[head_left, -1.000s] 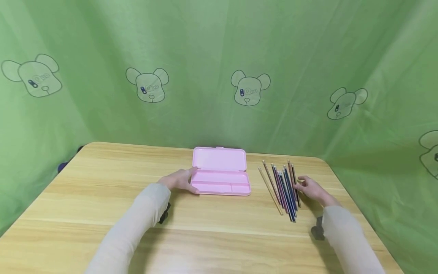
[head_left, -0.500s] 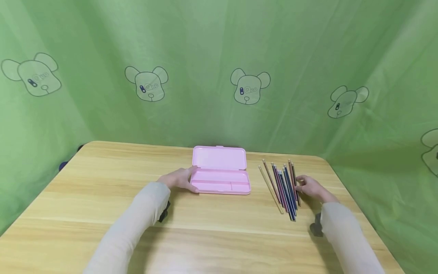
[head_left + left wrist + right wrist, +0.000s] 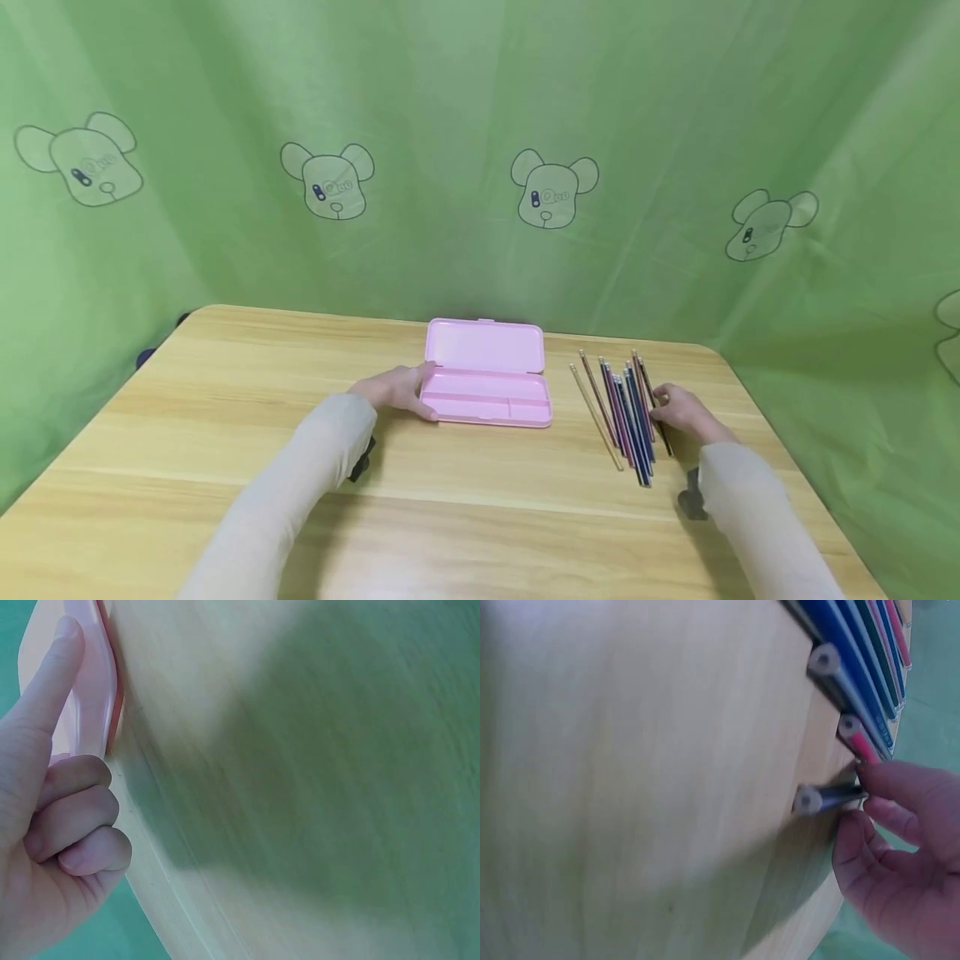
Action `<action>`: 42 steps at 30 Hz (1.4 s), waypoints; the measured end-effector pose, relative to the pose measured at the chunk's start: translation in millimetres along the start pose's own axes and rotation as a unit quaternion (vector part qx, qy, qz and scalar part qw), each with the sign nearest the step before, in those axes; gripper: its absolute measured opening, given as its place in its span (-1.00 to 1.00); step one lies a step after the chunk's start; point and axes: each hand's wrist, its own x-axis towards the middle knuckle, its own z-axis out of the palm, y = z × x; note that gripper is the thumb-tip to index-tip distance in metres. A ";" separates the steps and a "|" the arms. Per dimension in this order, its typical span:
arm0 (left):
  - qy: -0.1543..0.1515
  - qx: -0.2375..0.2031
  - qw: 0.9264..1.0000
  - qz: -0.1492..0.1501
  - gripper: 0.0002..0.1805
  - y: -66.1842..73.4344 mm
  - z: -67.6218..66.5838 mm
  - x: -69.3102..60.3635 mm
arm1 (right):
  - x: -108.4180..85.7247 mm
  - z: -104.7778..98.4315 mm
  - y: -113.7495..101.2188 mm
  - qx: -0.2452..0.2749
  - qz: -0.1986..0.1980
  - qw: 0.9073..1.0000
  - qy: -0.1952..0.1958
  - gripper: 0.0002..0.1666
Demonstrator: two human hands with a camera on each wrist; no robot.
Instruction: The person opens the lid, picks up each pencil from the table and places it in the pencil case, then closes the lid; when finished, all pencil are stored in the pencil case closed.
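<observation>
Pencils (image 3: 632, 431) lie in a loose fan on the right of your wood-grain tabletop (image 3: 480, 517), with a green curtain (image 3: 450, 258) behind. Left of them, apart, your pink pencil case (image 3: 486, 385) sits open, its lid (image 3: 486, 348) laid back toward the curtain. Your left hand (image 3: 392, 389) grips the left end, thumb on the near edge. Your right hand (image 3: 681, 411) narrows to a pinch at the outer right of the fan, finger and thumb on either side of one dark pencil (image 3: 832, 796); its near end slants away from a pink-sided pencil (image 3: 864, 745). You seem to be separating that single one from the group. Next probably calls for a firm pinch and a lift that leaves its neighbours lying.
</observation>
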 end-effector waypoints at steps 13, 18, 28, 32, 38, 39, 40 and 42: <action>0.002 -0.003 1.000 0.005 0.06 0.0 0.1 -2.0 | -5.1 -2.3 1.1 0.047 0.029 0.998 -0.004 -0.47; 0.006 -0.009 1.000 0.000 0.05 -2.5 -1.2 -5.4 | -3.9 -5.7 -9.7 0.071 -0.001 0.997 0.018 -0.47; 0.000 0.000 1.000 -0.010 0.05 -0.5 -1.3 0.1 | -0.3 -1.5 -44.8 0.061 -0.117 0.990 0.047 -0.55; -0.003 0.002 1.000 -0.010 0.08 0.5 0.2 0.6 | 5.3 6.1 -62.9 0.051 -0.163 0.984 0.047 -0.58; -0.004 0.001 1.000 -0.003 0.08 0.5 0.7 1.5 | 11.9 19.7 -89.7 0.053 -0.207 0.977 0.020 -0.62; -0.004 0.003 1.000 -0.003 0.08 0.5 0.4 1.6 | 12.8 21.8 -94.0 0.055 -0.211 0.976 0.015 -0.62; -0.004 0.003 1.000 -0.005 0.08 0.6 0.1 1.6 | 13.8 24.2 -97.9 0.056 -0.214 0.975 0.011 -0.62; -0.005 0.003 1.000 -0.007 0.08 1.1 -0.2 1.2 | 16.1 29.4 -105.8 0.052 -0.217 0.975 0.006 -0.61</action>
